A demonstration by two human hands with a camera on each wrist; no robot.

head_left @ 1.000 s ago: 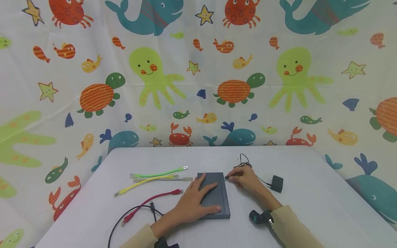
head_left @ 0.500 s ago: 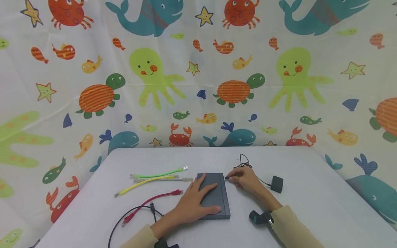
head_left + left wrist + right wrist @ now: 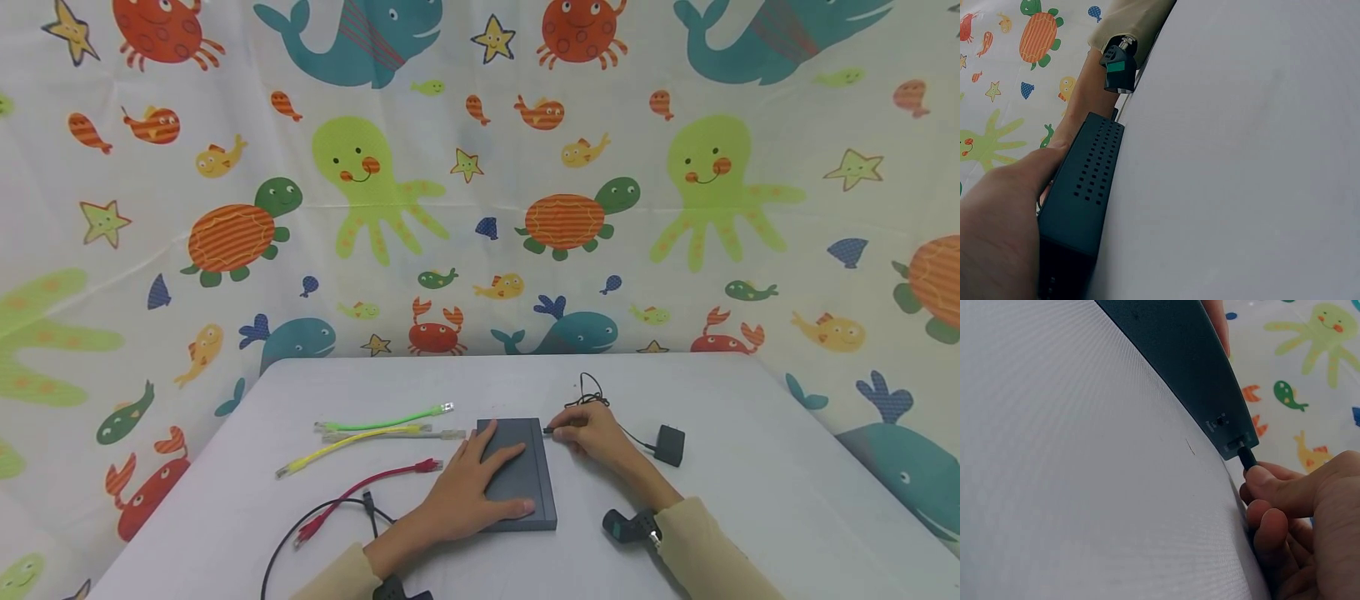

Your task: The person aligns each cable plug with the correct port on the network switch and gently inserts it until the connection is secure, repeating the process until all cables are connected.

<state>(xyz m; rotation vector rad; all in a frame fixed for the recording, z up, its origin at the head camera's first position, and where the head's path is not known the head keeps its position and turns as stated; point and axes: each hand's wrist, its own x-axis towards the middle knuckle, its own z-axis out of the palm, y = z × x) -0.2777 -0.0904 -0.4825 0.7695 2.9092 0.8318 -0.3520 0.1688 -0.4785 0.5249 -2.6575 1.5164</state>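
Note:
A flat dark grey box that looks like a network switch (image 3: 517,479) lies in the middle of the table. My left hand (image 3: 468,492) rests on its top with fingers spread. In the left wrist view a vented side of the switch (image 3: 1094,162) shows beside the left thumb. My right hand (image 3: 592,429) pinches a small black power plug (image 3: 548,431) at the box's right side. The right wrist view shows this plug (image 3: 1247,456) right at a port near the end of that side, with the thumb and index finger of the right hand (image 3: 1297,506) on it.
A black power adapter (image 3: 669,445) lies to the right; thin black cord is bunched behind the right hand. Left of the box lie green (image 3: 405,417), yellow (image 3: 337,450), grey (image 3: 442,434) and red (image 3: 375,477) network cables, plus a black cable (image 3: 277,546). A patterned curtain hangs behind.
Both hands, the box and the plug hold their places. Only the left part of the curtain shifts slightly leftward in the head view.

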